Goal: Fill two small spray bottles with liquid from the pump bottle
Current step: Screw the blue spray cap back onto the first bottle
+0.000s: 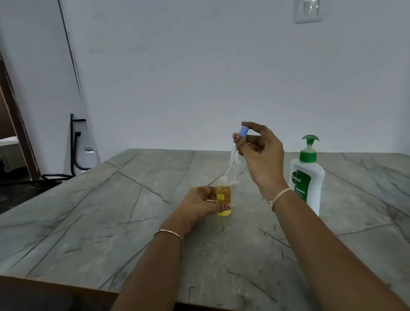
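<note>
A small clear spray bottle (224,196) holding yellow liquid stands upright on the grey marble table (103,219), its neck uncapped. My left hand (200,206) grips its body. Above it, my right hand (260,153) pinches a blue spray cap (243,131); its thin clear dip tube (228,168) hangs down toward the bottle's mouth. A second clear bottle (236,167) stands just behind, partly hidden by my right hand. The white pump bottle (308,184) with a green pump head stands upright to the right of my right wrist.
The table's far edge meets a white wall with a switch plate (308,9). A black metal frame (75,145) leans in the corner at left beside a doorway. The table's near edge runs across the lower frame.
</note>
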Demonstrator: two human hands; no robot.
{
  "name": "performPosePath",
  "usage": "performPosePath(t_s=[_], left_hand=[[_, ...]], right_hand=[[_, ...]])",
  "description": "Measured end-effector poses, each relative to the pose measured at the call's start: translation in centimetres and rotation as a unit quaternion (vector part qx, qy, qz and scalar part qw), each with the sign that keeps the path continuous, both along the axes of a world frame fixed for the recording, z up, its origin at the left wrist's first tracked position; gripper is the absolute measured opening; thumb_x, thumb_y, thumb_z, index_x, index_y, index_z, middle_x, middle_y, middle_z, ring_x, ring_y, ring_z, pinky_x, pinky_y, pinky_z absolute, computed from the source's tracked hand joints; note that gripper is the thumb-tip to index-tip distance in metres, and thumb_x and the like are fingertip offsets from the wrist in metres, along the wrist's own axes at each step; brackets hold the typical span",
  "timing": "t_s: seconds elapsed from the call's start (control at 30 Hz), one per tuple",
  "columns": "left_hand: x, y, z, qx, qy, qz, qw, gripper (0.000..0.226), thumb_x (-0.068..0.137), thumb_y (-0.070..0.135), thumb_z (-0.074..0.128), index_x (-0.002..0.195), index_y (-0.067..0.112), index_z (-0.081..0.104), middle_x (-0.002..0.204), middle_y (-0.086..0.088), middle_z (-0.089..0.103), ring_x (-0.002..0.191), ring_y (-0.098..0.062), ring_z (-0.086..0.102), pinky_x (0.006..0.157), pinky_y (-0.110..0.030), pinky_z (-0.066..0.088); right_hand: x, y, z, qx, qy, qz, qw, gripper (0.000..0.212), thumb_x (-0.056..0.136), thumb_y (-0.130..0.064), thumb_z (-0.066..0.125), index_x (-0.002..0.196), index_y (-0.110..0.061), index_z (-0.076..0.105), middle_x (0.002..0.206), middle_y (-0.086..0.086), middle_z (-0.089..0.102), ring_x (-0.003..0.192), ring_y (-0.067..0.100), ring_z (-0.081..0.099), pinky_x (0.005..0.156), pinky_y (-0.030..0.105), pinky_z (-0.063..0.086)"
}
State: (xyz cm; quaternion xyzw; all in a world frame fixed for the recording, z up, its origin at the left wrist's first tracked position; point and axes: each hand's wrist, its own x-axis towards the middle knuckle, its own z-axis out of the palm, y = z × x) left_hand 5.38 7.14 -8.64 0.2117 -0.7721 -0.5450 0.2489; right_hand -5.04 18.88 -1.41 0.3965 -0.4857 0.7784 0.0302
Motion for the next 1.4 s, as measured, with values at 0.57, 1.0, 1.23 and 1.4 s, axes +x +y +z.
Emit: performPosePath(t_s=[0.57, 1.0, 1.23, 1.4], left_hand=[[-0.1, 0.0, 0.3, -0.007, -0.036, 0.014, 0.999, 0.058, 0.069, 0.019, 0.084, 0.123, 0.009, 0.063, 0.112, -0.004, 0.069, 0.106, -0.02, 0.063, 0.103, -0.036, 0.046], [0.0, 0.1, 0.2, -0.005, -0.008, 0.005, 1.0, 0.048, 0.069, 0.014, 0.084, 0.114, 0.007, 0.068, 0.103, -0.007, 0.073, 0.094, -0.017, 0.068, 0.094, -0.03, 0.052], [-0.1, 0.1, 0.2, -0.005, -0.023, 0.011, 1.0, 0.052, 0.068, 0.018, 0.084, 0.117, 0.008, 0.067, 0.107, -0.006, 0.071, 0.102, -0.021, 0.066, 0.102, -0.038, 0.048], [-0.1, 0.3, 0.5, -0.009, -0.038, 0.022, 0.999, 0.055, 0.07, 0.019, 0.083, 0.121, 0.01, 0.064, 0.111, -0.004, 0.069, 0.105, -0.02, 0.063, 0.104, -0.038, 0.046]], right_hand=[[-0.2, -0.8, -2.4, 0.081, 0.064, 0.009, 0.995, 0.028, 0.086, -0.02, 0.074, 0.113, -0.025, 0.067, 0.09, 0.003, 0.069, 0.078, 0.01, 0.063, 0.072, 0.016, 0.051], [-0.3, 0.0, -1.4, -0.047, 0.02, -0.03, 0.998, 0.027, 0.089, -0.019, 0.071, 0.113, -0.026, 0.063, 0.094, 0.014, 0.069, 0.079, 0.005, 0.061, 0.071, 0.013, 0.048], [0.0, -0.4, -1.7, -0.025, 0.044, -0.032, 0.998, 0.029, 0.087, -0.019, 0.072, 0.114, -0.026, 0.063, 0.095, 0.007, 0.068, 0.081, 0.007, 0.061, 0.071, 0.012, 0.05], [-0.3, -1.1, -2.6, 0.045, 0.069, -0.029, 0.996, 0.028, 0.087, -0.019, 0.072, 0.113, -0.027, 0.064, 0.095, 0.004, 0.069, 0.084, 0.013, 0.064, 0.072, 0.012, 0.05]])
